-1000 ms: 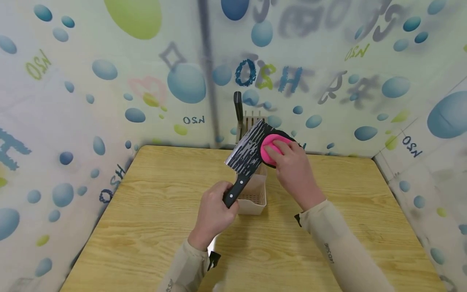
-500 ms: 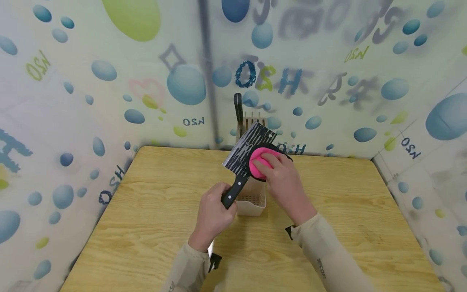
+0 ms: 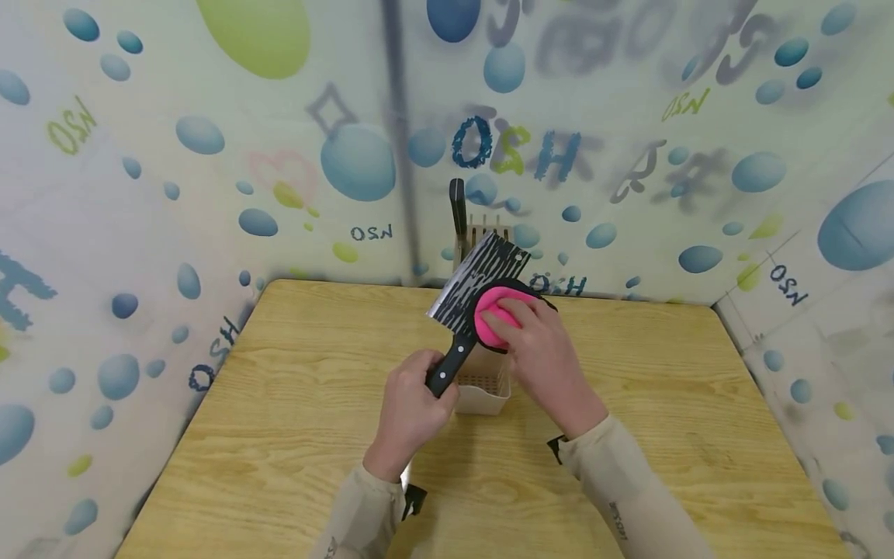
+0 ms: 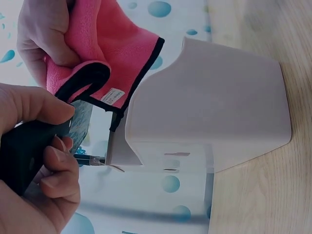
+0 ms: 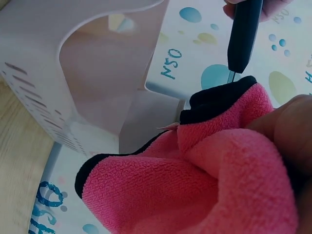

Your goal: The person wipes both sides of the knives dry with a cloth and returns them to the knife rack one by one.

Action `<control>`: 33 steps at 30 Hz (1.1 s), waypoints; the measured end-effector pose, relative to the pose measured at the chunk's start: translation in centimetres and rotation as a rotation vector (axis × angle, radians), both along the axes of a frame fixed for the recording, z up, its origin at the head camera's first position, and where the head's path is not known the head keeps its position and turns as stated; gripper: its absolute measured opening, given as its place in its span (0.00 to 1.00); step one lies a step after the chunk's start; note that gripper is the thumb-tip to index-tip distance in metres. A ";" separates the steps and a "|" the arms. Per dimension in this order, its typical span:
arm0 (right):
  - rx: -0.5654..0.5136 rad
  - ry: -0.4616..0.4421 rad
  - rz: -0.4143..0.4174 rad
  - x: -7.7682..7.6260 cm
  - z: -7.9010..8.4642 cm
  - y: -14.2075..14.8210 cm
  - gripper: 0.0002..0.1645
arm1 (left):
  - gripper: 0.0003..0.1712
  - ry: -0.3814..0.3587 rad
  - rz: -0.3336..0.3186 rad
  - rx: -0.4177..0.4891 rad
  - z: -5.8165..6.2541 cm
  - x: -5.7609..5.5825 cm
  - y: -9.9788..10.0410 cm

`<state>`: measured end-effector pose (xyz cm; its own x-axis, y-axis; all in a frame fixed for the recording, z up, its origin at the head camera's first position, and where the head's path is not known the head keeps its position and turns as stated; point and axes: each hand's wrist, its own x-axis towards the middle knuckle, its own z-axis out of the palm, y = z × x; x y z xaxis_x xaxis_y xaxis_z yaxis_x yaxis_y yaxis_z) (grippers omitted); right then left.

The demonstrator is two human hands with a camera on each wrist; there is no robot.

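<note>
Your left hand [image 3: 414, 404], low centre of the head view, has its grip clamped on a cleaver with a black riveted handle and streaked black-and-silver rectangular blade [image 3: 471, 281]; blade slants up-right beyond your fist. Your right hand [image 3: 548, 357], right of centre, has its grip bunched on a pink plush cloth with black edging [image 5: 209, 175], lying over the blade's handle end. Cleaver is off the wood-grain tabletop [image 3: 300, 435]. Mid-frame behind it, a beige plastic slotted holder [image 4: 209, 102] stands; a black knife handle [image 3: 457, 206] rises upper centre.
</note>
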<state>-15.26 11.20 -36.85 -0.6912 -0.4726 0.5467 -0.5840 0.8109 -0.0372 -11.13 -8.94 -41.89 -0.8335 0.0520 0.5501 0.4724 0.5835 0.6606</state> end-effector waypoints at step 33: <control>0.040 0.000 -0.074 -5.0 2.3 3.7 0.23 | 0.12 -0.038 -0.004 -0.026 0.3 1.1 0.4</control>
<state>-20.22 14.88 -34.50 -0.7251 -0.4418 0.5282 -0.5226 0.8525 -0.0045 -10.05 -8.56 -41.58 -0.8533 0.0691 0.5169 0.4498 0.5988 0.6626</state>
